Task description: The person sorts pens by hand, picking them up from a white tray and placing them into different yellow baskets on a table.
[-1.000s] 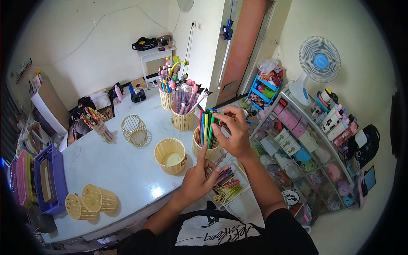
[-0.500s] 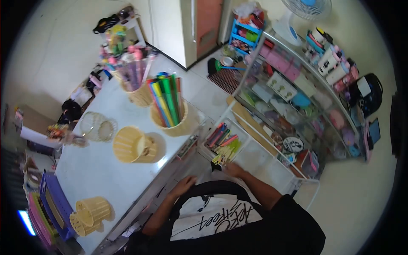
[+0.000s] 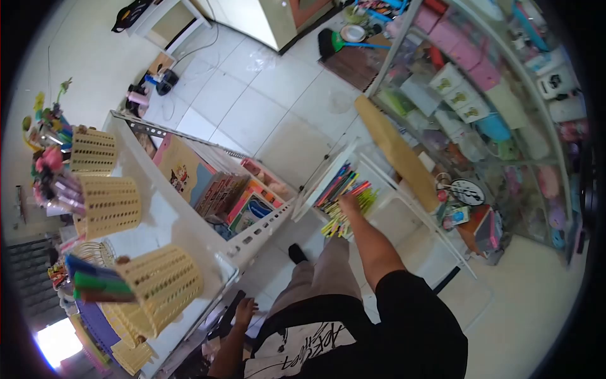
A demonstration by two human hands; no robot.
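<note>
My right hand reaches down onto a pile of pens and pencils, several of them yellow-green, others red, blue and dark. They lie in a white tray on the low stand between the table and the glass case. The fingers are hidden among the pens, so their grip does not show. Low beside my body, near the table's edge, hangs my left hand, empty with its fingers a little apart. On the table, a cream perforated basket holds thick green, blue and brown markers.
More cream baskets with decorated pens line the white table at left. Books and boxed goods sit on a shelf beneath its top. A glass display case stands at right, with a brown board leaning before it.
The view has swung and tilted, showing the shelf under the table. My right hand has moved farther over the pens. My left hand has dropped lower, beside my body.
</note>
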